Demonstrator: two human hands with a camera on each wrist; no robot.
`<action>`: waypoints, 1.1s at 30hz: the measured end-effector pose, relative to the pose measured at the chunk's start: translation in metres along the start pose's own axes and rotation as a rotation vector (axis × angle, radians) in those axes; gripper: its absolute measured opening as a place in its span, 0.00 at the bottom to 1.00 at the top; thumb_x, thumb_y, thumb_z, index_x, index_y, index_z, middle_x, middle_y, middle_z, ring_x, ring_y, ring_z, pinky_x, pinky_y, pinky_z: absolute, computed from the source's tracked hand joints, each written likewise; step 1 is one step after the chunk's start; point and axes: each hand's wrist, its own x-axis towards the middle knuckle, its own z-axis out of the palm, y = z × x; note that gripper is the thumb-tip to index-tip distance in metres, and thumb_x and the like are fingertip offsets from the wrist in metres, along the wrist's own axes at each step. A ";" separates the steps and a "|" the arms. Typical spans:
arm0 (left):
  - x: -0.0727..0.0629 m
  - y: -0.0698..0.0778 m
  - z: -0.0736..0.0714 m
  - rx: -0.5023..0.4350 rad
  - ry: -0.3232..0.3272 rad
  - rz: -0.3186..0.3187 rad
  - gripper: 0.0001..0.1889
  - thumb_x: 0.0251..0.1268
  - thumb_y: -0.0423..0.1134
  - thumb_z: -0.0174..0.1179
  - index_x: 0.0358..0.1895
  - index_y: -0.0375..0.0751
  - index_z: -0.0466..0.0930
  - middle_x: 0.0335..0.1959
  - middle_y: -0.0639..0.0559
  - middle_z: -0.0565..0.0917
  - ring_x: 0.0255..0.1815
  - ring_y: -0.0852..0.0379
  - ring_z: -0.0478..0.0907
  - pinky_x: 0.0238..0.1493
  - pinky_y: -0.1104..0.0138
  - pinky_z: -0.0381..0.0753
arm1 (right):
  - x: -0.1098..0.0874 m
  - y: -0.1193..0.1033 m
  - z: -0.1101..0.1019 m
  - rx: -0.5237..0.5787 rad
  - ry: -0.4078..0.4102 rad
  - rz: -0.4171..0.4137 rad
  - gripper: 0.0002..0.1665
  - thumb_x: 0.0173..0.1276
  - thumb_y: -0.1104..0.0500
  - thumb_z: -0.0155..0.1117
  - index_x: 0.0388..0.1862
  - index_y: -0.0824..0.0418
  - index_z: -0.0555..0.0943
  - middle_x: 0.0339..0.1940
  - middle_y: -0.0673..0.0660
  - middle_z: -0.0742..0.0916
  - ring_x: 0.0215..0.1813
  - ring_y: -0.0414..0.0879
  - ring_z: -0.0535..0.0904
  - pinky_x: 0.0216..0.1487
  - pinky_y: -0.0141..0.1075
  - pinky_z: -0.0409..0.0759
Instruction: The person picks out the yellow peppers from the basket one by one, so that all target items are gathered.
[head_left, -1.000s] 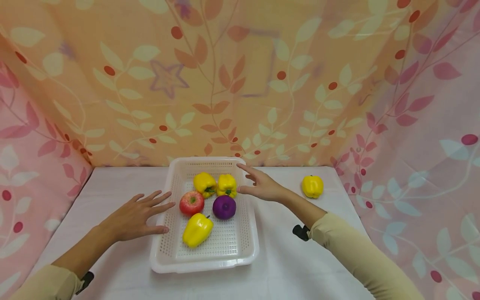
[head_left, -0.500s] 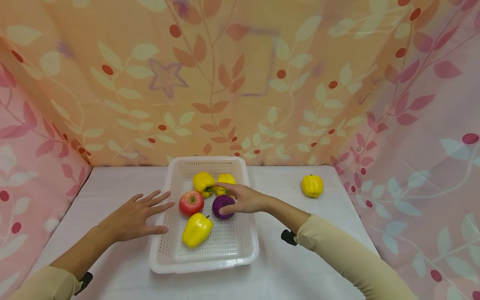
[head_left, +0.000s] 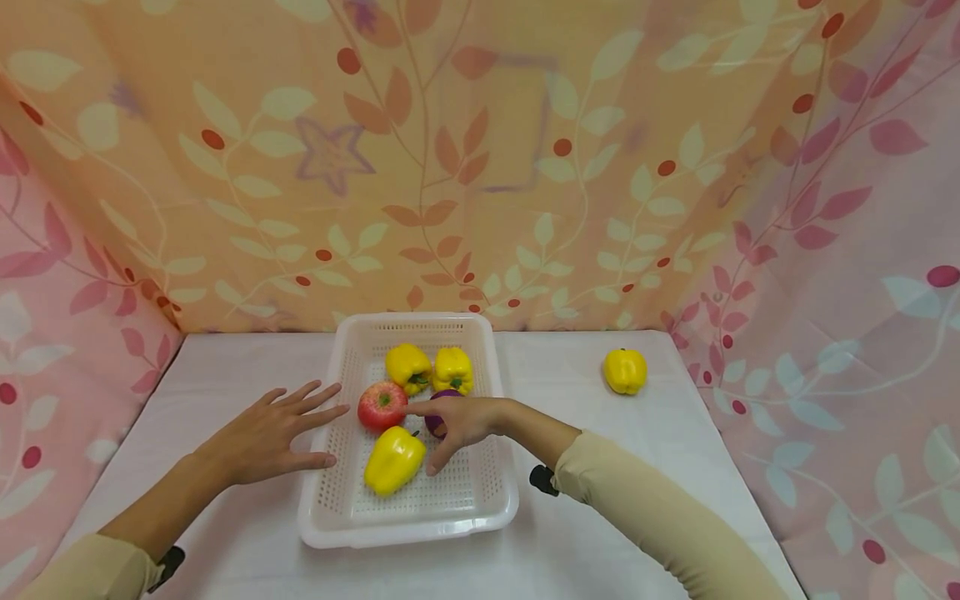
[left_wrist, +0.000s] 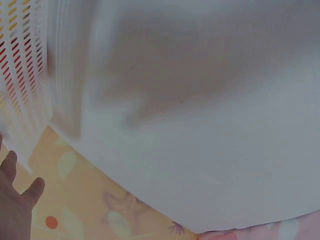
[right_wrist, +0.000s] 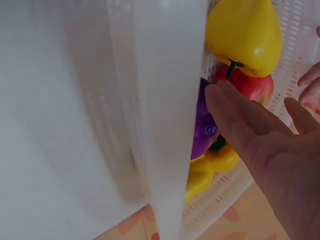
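Observation:
My right hand (head_left: 467, 419) is over the white plastic basket (head_left: 408, 533), fingers and thumb extended, above a round purple fruit or vegetable (head_left: 432, 423) that it partly covers. The right wrist view shows the fingertips close to this purple thing (right_wrist: 202, 131); whether they touch it I cannot tell. Its index finger reaches toward a red apple (head_left: 380, 410). Nearest the thumb lies a yellow bell pepper (head_left: 393, 462), and two more, a left one (head_left: 408, 367) and a right one (head_left: 453, 368), sit farther back. My left hand (head_left: 270, 437), fingers spread, hovers by the basket's left rim, holding nothing.
Another yellow bell pepper (head_left: 625, 372) stands on the white-covered table (head_left: 570, 525), right of the basket. Patterned cloth (head_left: 480, 208) hangs behind the table and along both sides.
My right hand has moved left and toward me, from the basket's right rim, past the back right pepper, to over the purple thing. My left hand has stayed in place.

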 end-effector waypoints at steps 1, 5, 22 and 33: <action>0.000 0.000 0.000 -0.001 0.000 0.001 0.39 0.63 0.71 0.53 0.72 0.55 0.70 0.76 0.48 0.64 0.75 0.37 0.60 0.64 0.34 0.64 | 0.002 -0.001 0.000 -0.015 -0.009 0.007 0.53 0.57 0.53 0.78 0.79 0.49 0.62 0.64 0.61 0.74 0.62 0.56 0.70 0.53 0.31 0.77; 0.000 -0.001 0.000 -0.003 0.003 0.006 0.39 0.63 0.72 0.53 0.73 0.56 0.70 0.76 0.48 0.64 0.75 0.37 0.60 0.64 0.35 0.64 | 0.010 -0.004 0.001 -0.016 -0.031 0.049 0.52 0.57 0.53 0.78 0.78 0.46 0.63 0.63 0.55 0.75 0.58 0.52 0.71 0.53 0.33 0.77; 0.000 -0.002 0.001 -0.014 0.015 0.015 0.38 0.63 0.71 0.54 0.73 0.57 0.69 0.76 0.48 0.65 0.75 0.37 0.60 0.65 0.35 0.64 | 0.041 -0.009 0.012 0.072 -0.094 0.265 0.48 0.58 0.58 0.78 0.75 0.39 0.67 0.72 0.49 0.70 0.58 0.52 0.73 0.48 0.54 0.84; 0.000 -0.003 0.001 -0.019 0.000 0.004 0.38 0.63 0.71 0.53 0.73 0.57 0.69 0.76 0.48 0.64 0.75 0.37 0.60 0.65 0.34 0.63 | 0.055 -0.006 0.016 0.025 -0.116 0.271 0.47 0.62 0.62 0.73 0.76 0.40 0.65 0.72 0.50 0.69 0.60 0.52 0.71 0.48 0.53 0.84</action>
